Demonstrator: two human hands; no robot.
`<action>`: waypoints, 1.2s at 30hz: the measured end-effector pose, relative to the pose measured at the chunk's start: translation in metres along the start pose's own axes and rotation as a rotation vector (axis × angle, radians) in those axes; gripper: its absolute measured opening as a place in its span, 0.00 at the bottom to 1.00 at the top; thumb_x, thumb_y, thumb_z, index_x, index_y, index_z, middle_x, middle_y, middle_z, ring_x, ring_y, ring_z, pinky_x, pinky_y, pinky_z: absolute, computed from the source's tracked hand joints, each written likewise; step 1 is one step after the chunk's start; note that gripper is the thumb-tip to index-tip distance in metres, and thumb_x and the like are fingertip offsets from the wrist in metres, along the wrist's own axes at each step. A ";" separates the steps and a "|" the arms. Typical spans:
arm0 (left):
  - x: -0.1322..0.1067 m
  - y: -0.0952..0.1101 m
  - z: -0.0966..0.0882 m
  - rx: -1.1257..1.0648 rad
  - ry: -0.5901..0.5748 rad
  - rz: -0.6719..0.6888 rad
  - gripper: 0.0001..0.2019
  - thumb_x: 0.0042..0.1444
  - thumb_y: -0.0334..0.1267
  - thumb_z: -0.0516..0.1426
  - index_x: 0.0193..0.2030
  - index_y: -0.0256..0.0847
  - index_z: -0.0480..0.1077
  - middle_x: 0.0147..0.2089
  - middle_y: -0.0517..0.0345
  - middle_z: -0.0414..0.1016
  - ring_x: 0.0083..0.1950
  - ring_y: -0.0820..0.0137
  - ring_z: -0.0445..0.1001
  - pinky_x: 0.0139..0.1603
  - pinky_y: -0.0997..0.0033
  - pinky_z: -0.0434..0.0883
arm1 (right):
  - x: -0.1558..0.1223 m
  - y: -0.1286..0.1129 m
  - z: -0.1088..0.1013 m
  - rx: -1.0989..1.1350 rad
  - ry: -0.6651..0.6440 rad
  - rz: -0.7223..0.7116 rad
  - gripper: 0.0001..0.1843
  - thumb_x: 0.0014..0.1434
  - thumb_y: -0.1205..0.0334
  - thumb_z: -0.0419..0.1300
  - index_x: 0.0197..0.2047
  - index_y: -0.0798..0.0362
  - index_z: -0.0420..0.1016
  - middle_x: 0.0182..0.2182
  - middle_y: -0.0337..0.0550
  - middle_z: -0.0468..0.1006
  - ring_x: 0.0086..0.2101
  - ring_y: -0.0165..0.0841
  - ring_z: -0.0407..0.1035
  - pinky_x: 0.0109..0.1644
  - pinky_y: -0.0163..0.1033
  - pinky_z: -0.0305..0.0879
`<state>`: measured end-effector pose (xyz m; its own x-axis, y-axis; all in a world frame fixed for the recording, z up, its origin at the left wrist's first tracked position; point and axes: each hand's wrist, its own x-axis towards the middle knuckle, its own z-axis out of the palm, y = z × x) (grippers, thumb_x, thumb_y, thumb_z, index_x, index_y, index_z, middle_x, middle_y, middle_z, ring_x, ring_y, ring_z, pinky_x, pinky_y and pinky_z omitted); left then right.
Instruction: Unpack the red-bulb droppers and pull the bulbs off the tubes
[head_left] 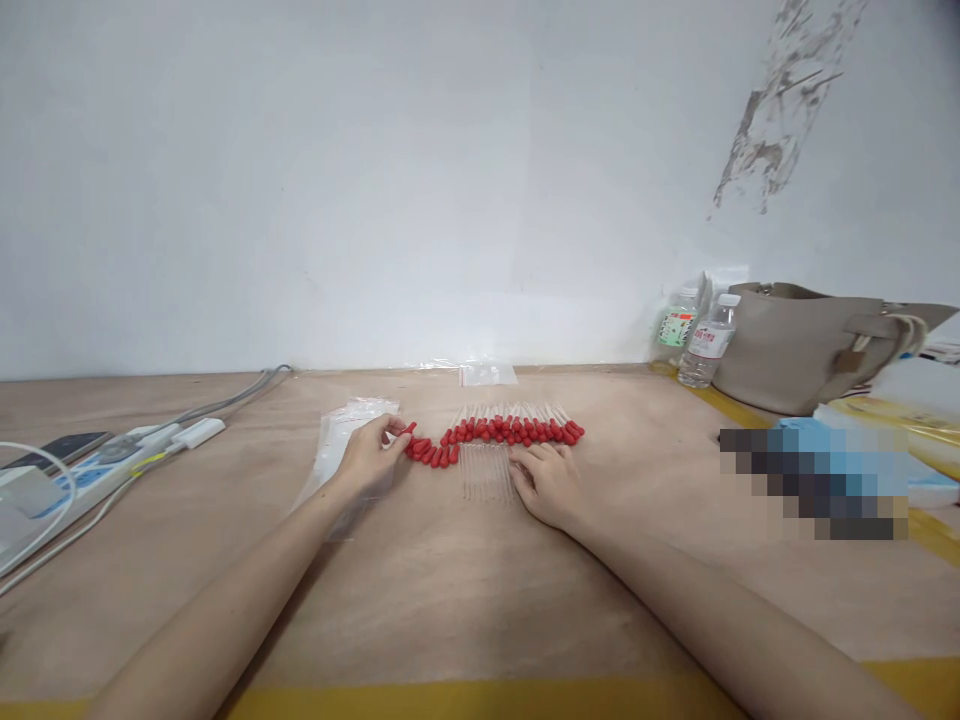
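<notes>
A row of small red teardrop-shaped pieces [487, 430] lies across the middle of the table. Thin pale stems [484, 475] stick out from it toward me and toward the wall. At its left end, my left hand [371, 450] pinches a red piece between thumb and fingers. A short curved stretch of red pieces [435, 456] links that hand to the denser part. My right hand [551, 482] lies low over the near stems, fingers stretched out and touching the row's lower edge. Beneath my left hand are clear plastic bags [330, 450].
A power strip [97, 485] with plugs and cables occupies the left side, beside a dark phone [64, 450]. Two water bottles [709, 340] and a grey-beige handbag [795, 345] stand at the right by the wall. Blue packaging [862, 450] lies in front, partly blurred out.
</notes>
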<state>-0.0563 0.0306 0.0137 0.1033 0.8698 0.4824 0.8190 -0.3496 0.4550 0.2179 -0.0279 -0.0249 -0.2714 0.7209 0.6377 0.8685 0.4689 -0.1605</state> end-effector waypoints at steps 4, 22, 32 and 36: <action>0.000 -0.005 0.005 0.048 -0.013 -0.019 0.10 0.50 0.43 0.50 0.34 0.42 0.68 0.34 0.60 0.74 0.31 0.69 0.68 0.32 0.71 0.63 | -0.001 -0.002 -0.002 -0.021 -0.020 -0.022 0.08 0.56 0.60 0.52 0.38 0.50 0.70 0.32 0.40 0.74 0.36 0.32 0.64 0.42 0.40 0.47; 0.023 0.053 0.033 0.248 -0.074 0.213 0.15 0.50 0.51 0.51 0.29 0.41 0.69 0.35 0.53 0.70 0.44 0.59 0.65 0.46 0.59 0.60 | -0.006 0.008 -0.006 -0.045 -0.052 -0.066 0.18 0.61 0.62 0.45 0.54 0.50 0.62 0.39 0.44 0.74 0.40 0.32 0.63 0.46 0.42 0.49; 0.041 0.056 0.058 0.255 -0.063 0.071 0.17 0.50 0.49 0.50 0.21 0.39 0.68 0.36 0.49 0.70 0.45 0.56 0.64 0.48 0.53 0.56 | -0.008 0.023 -0.003 -0.009 -0.033 0.016 0.21 0.59 0.65 0.45 0.56 0.52 0.58 0.37 0.45 0.74 0.40 0.34 0.64 0.48 0.44 0.51; 0.029 0.061 0.049 0.219 0.032 0.051 0.16 0.54 0.47 0.47 0.25 0.39 0.66 0.36 0.50 0.69 0.44 0.59 0.64 0.47 0.58 0.59 | -0.005 0.021 -0.005 0.039 0.068 0.045 0.19 0.56 0.63 0.49 0.51 0.53 0.63 0.43 0.49 0.68 0.45 0.36 0.61 0.48 0.44 0.55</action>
<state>0.0239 0.0515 0.0190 0.1322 0.8402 0.5259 0.9167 -0.3055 0.2576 0.2400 -0.0242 -0.0281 -0.2026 0.7063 0.6783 0.8619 0.4574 -0.2189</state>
